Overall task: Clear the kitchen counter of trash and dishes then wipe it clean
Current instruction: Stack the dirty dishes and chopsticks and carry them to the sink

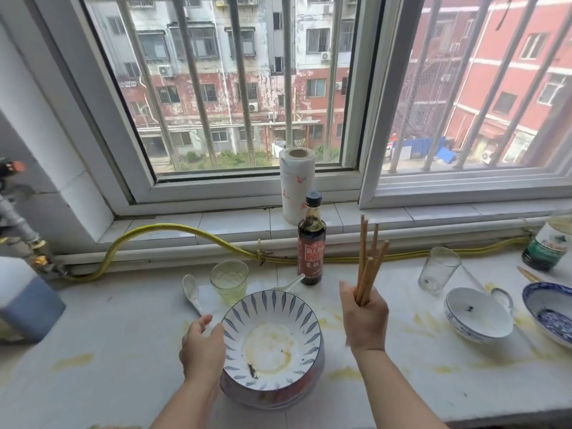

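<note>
A dirty white bowl with blue leaf marks point(272, 339) sits stacked on another dish with a red pattern at the front of the counter. My left hand point(202, 348) grips its left rim. My right hand point(365, 320) holds several wooden chopsticks point(370, 261) upright, just right of the bowl. Behind the bowl stand a greenish glass point(229, 281), a white spoon point(192, 292) and a second spoon point(289, 284). To the right are a clear glass point(438, 269), a white bowl point(476, 317) and a blue patterned bowl point(548, 311).
A soy sauce bottle point(311, 243) stands behind the bowl, a paper towel roll point(297, 184) on the sill. A green bottle point(546, 243) is at far right, a blue container point(24, 301) at far left. A yellow hose point(161, 230) runs along the wall. Yellow stains mark the counter point(123, 351).
</note>
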The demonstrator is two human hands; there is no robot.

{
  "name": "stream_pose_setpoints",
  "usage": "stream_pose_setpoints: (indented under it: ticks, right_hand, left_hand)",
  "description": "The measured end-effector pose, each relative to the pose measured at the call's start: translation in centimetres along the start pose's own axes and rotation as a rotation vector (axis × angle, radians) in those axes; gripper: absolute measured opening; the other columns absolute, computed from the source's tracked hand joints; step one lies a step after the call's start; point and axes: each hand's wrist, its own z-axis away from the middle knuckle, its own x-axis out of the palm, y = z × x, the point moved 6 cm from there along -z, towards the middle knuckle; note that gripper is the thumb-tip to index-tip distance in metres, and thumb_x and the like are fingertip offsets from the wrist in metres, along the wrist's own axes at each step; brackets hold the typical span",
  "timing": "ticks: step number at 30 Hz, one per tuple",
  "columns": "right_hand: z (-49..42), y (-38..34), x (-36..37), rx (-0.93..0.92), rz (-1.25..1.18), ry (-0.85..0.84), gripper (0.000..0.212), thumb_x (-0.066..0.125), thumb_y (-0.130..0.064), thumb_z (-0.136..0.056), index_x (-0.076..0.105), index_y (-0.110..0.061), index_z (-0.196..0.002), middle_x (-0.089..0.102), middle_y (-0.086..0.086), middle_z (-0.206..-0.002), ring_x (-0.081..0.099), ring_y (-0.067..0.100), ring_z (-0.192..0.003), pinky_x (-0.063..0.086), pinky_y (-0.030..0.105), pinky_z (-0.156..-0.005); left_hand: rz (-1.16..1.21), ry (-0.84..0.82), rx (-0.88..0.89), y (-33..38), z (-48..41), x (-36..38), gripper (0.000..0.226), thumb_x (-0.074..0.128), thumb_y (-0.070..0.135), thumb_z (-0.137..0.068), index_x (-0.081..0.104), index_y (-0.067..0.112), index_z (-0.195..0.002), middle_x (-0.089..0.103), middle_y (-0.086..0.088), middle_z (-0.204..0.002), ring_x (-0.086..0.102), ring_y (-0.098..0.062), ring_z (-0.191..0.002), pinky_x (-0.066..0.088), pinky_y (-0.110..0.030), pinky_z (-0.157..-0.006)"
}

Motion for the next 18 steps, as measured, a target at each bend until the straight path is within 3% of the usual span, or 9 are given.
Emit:
stream_pose_setpoints:
  ticks: [3,8,12,16,18]
  right_hand:
    - [1.3,3.7,-0.1,0.127,0.064,-0.036,0.043,0.064,-0.024,-0.088,0.038,-0.013,-0.055,0.040,0.004,-0.052,0.041,0.023,-0.055,0.036,0.033,-0.056]
    - [0.8,2.7,0.1,0.108,0.036,0.008,0.046,0.064,-0.027,-0.088,0.040,-0.007,-0.055,0.042,0.005,-0.048,0.043,0.023,-0.049,0.042,0.034,-0.048]
    - [1.8,4.0,0.0,0.177,0.192,-0.159,0.038,0.060,-0.027,-0.091,0.044,-0.017,-0.058,0.045,-0.001,-0.053,0.045,0.023,-0.058,0.036,0.031,-0.055]
    - [1.6,3.8,0.8,0.190,0.236,-0.277,0.039,0.058,-0.034,-0.092,0.044,-0.014,-0.061,0.043,0.001,-0.056,0.043,0.020,-0.055,0.034,0.032,-0.055]
    - [1.8,3.6,1.5,0.230,0.241,-0.317,0.039,0.059,-0.038,-0.089,0.047,-0.013,-0.061,0.049,0.006,-0.058,0.053,0.026,-0.059,0.041,0.031,-0.057]
  left_hand:
    - [0.001,0.016,-0.005,0.0,-0.1,-0.3,0.033,0.058,0.017,-0.087,0.058,0.018,-0.121,0.056,-0.008,-0.129,0.052,-0.030,-0.118,0.042,-0.045,-0.102]
    - [0.017,0.022,-0.026,-0.6,-0.3,-0.4,0.029,0.058,0.020,-0.088,0.058,0.018,-0.117,0.058,-0.009,-0.127,0.054,-0.030,-0.115,0.043,-0.046,-0.101]
    - [0.034,-0.008,-0.047,-0.8,0.3,0.1,0.033,0.058,0.022,-0.088,0.056,0.019,-0.121,0.058,-0.008,-0.126,0.055,-0.030,-0.114,0.045,-0.046,-0.100]
    - [0.060,-0.034,-0.060,-0.7,0.3,0.2,0.037,0.059,0.021,-0.089,0.054,0.015,-0.125,0.056,-0.010,-0.129,0.055,-0.029,-0.116,0.045,-0.044,-0.100]
    - [0.087,-0.067,-0.075,-1.1,0.5,0.4,0.041,0.060,0.022,-0.090,0.051,0.013,-0.130,0.054,-0.011,-0.133,0.055,-0.030,-0.117,0.045,-0.043,-0.099]
